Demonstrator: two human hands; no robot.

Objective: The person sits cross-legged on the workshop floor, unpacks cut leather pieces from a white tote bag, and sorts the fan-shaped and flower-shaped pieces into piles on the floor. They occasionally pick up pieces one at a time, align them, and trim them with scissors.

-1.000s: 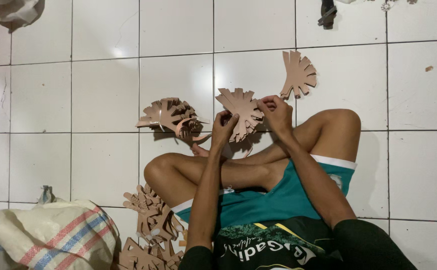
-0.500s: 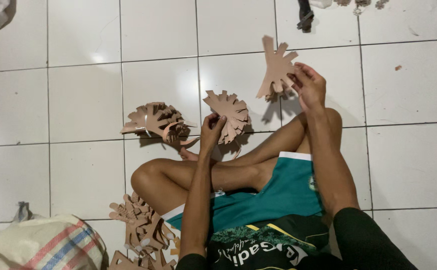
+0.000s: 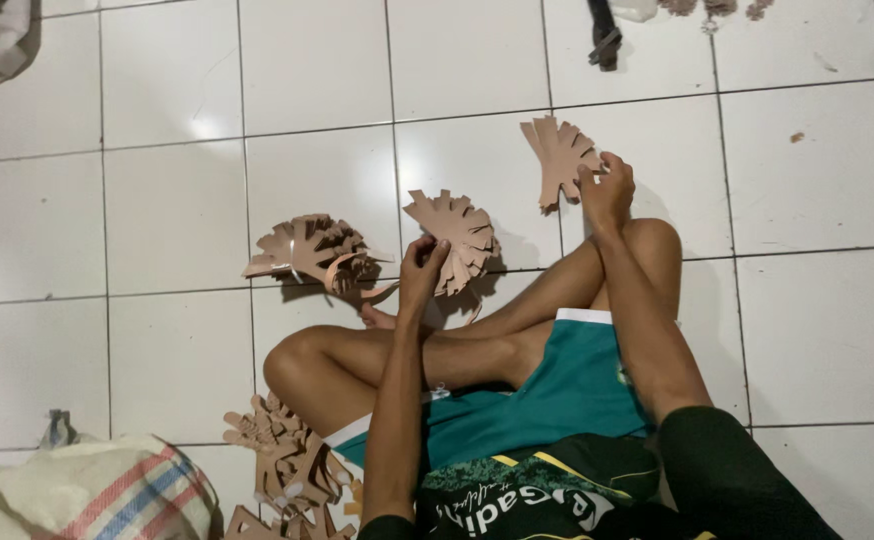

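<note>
We are pinching a fringed cutout [image 3: 460, 240] in our left hand [image 3: 420, 280] and another cutout [image 3: 559, 157] in our right hand [image 3: 607, 190] — keeping both grips firm, well apart over the tiled floor [image 3: 157, 200].

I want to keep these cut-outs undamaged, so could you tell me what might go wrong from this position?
1. The right hand pinches one tan fringed cut-out only at its edge, away from the body; its thin fingers could bend or tear.
2. The left hand grips the other cut-out just above the loose heap on the tiled floor; the fringes might snag together.
</note>
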